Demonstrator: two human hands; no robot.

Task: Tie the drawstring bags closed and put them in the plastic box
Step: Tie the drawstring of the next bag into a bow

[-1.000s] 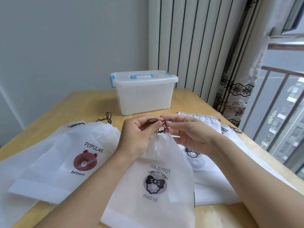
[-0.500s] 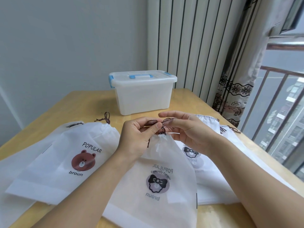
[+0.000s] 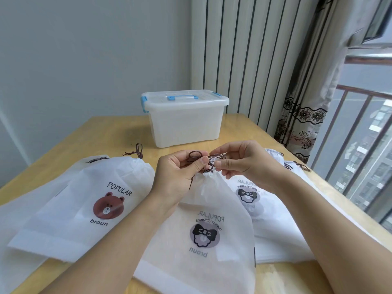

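Pointing away, gathered bag point(image 3: 203, 219), cord point(image 3: 209, 161) pinched

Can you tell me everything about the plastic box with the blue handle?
The plastic box is cloudy white and see-through, with a blue handle on its lid and blue clips at the sides. The lid is on. It stands upright at the far side of the wooden table, beyond the bags. No hand touches it.

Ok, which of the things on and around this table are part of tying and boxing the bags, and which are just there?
Job:
left hand and right hand, pinching the brown drawstring
bow bag being tied
bear bag
bags at right
plastic box, lid on

Just there:
wooden table
curtain
railing
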